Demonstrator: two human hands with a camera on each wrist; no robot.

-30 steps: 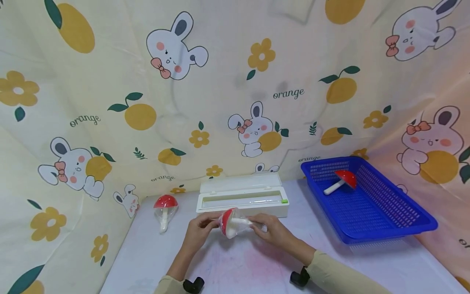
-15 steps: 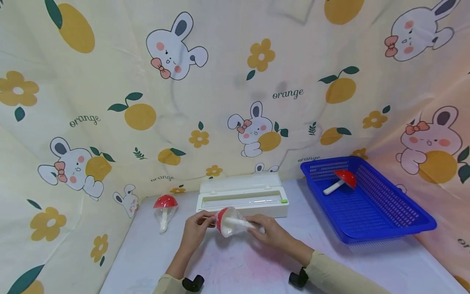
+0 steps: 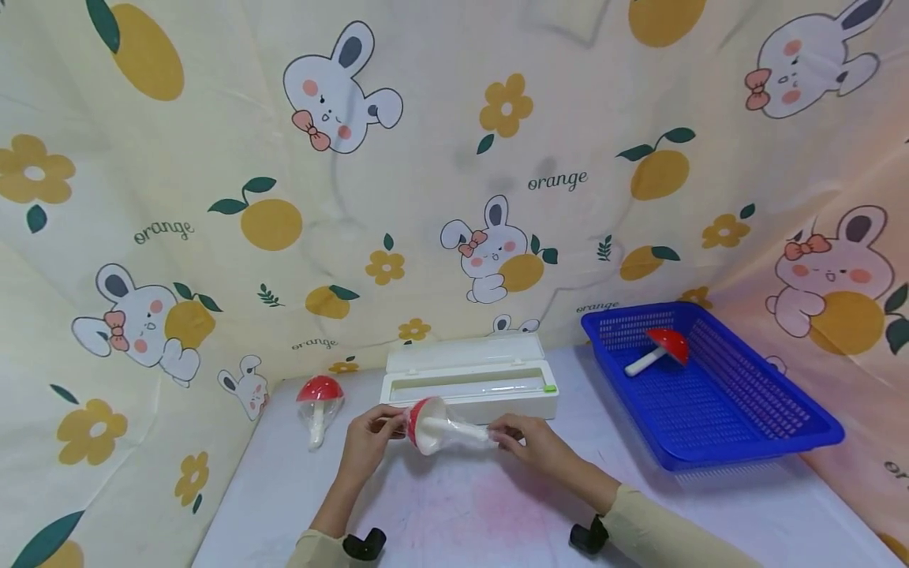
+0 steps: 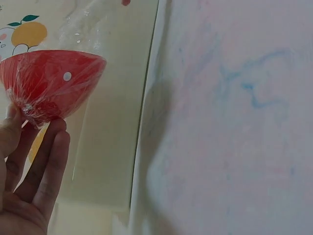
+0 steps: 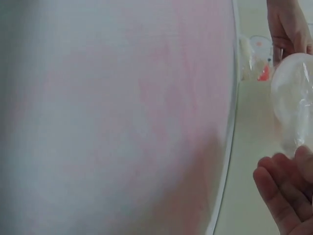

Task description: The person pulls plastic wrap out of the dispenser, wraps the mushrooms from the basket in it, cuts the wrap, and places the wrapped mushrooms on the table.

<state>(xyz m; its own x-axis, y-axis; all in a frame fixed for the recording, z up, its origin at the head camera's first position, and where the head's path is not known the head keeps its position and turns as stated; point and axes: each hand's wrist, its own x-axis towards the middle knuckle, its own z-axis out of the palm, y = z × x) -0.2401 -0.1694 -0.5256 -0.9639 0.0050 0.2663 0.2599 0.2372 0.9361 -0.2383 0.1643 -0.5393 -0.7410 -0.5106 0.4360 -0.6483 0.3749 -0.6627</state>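
Observation:
A toy mushroom (image 3: 429, 426) with a red cap and white stem, wrapped in clear plastic film, is held sideways above the table between both hands. My left hand (image 3: 368, 443) pinches the gathered film at the top of the cap. In the left wrist view, the red cap (image 4: 54, 83) has a white dot and creased film bunched at the fingertips. At the stem end, my right hand (image 3: 529, 446) pinches the film between thumb and fingers. The right wrist view shows the pale underside of the mushroom (image 5: 293, 93) beyond the right hand (image 5: 286, 191).
Behind the hands stands a white film dispenser (image 3: 469, 408) with its lid raised. Another film-wrapped mushroom (image 3: 319, 390) lies at the left on the table (image 3: 454, 513). On the right, a blue basket (image 3: 753, 454) holds an unwrapped mushroom (image 3: 667, 347). A printed curtain (image 3: 426, 197) hangs behind.
The held mushroom has shifted left along with my left hand, and its stem has swung closer to level. My right hand has slid outward to the film's end past the stem.

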